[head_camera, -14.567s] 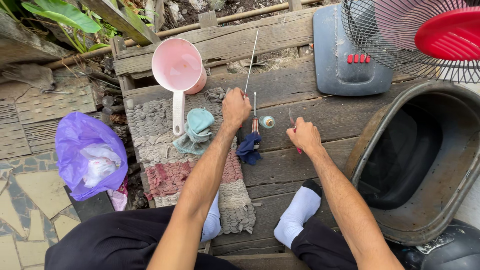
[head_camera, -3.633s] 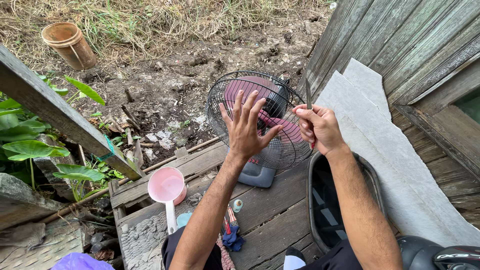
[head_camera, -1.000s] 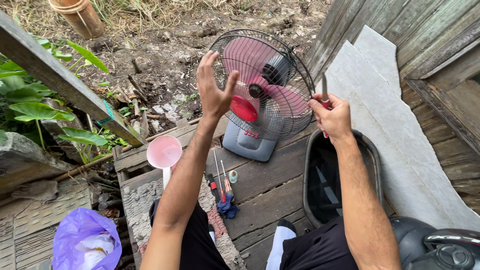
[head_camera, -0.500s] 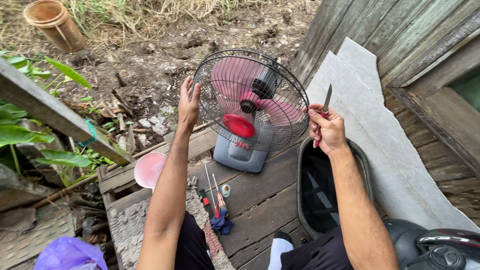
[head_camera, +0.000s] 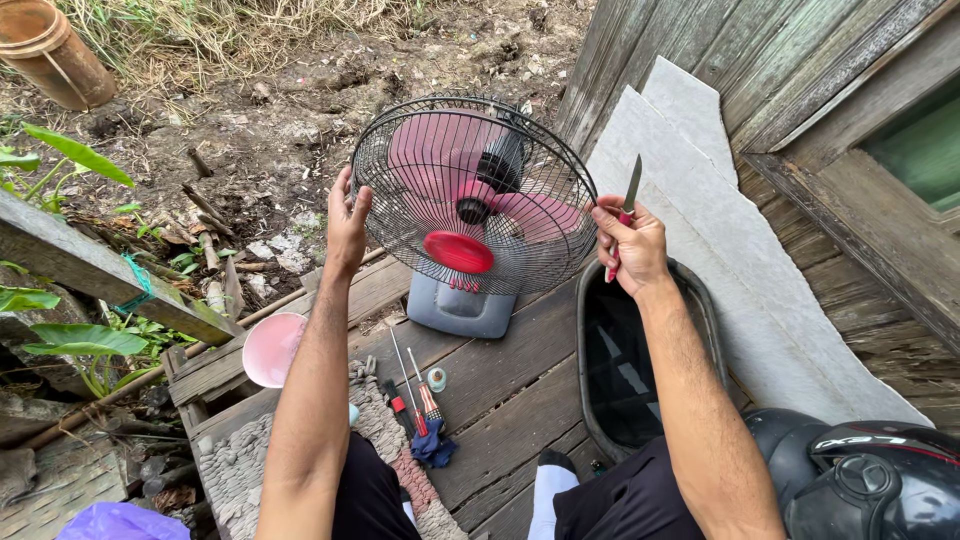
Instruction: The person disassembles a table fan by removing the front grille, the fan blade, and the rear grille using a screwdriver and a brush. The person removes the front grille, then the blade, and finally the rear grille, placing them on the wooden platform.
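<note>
Fan position: I see the fan (head_camera: 470, 215) standing upright on the wooden deck (head_camera: 500, 370), directly between my two hands and ahead of both; its grey base (head_camera: 460, 305) sits below hand level.
Fan axis: the wire guard (head_camera: 400, 160) faces me, so the motor axis runs away from me and slightly upward; the guard's disc spans from one hand to the other.
Left hand: my left hand (head_camera: 347, 222) is curled on the guard's left rim, fingers (head_camera: 345, 190) touching the wire, arm extended forward and up.
Right hand: my right hand (head_camera: 628, 245) is closed around a knife (head_camera: 627, 205) with a red handle, blade upright, just beside the guard's right rim; I cannot tell whether it touches the wire.
Nearer hand: the left, since it is in contact.
Below left arm: screwdrivers (head_camera: 415, 385) and a blue cloth (head_camera: 433, 445) lie on the deck, with a pink scoop (head_camera: 270, 350) further left.
Below right arm: a dark tub (head_camera: 640, 370), with a helmet (head_camera: 860, 480) to its right.
</note>
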